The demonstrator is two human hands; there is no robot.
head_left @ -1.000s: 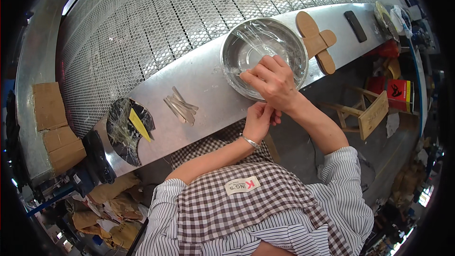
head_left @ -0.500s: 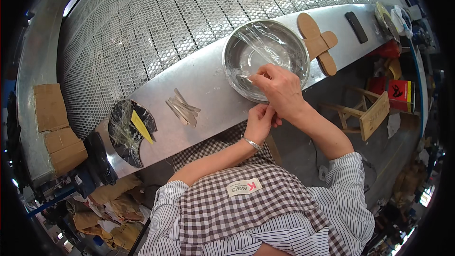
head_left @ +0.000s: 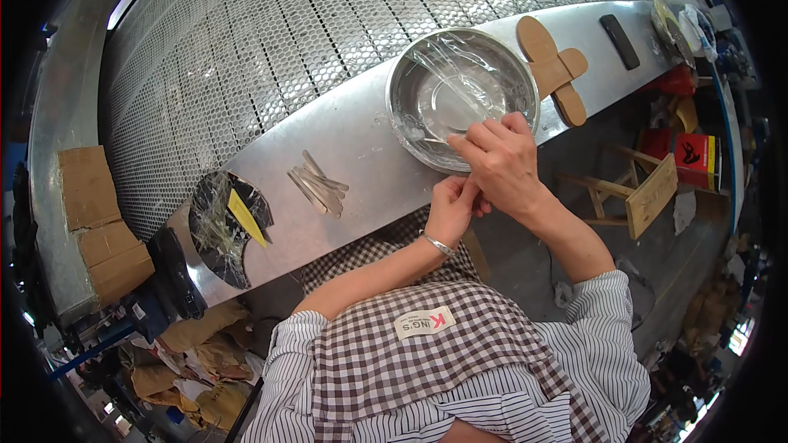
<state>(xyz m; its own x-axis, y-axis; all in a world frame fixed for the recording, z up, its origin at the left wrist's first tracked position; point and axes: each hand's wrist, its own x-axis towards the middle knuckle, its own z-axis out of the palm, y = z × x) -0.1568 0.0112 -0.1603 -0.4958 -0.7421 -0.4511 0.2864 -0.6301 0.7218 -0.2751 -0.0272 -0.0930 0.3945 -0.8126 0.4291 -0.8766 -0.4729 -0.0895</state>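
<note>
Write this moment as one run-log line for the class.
left hand pinching something small, at ledge edge | right hand over rim of metal bowl | bowl holds clear film

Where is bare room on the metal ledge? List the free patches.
Free: the ledge between the bundle of flat sticks and the round metal bowl. Also between the tan wooden cutouts and the black bar. Crowded: the bowl's near rim, under both hands.
</note>
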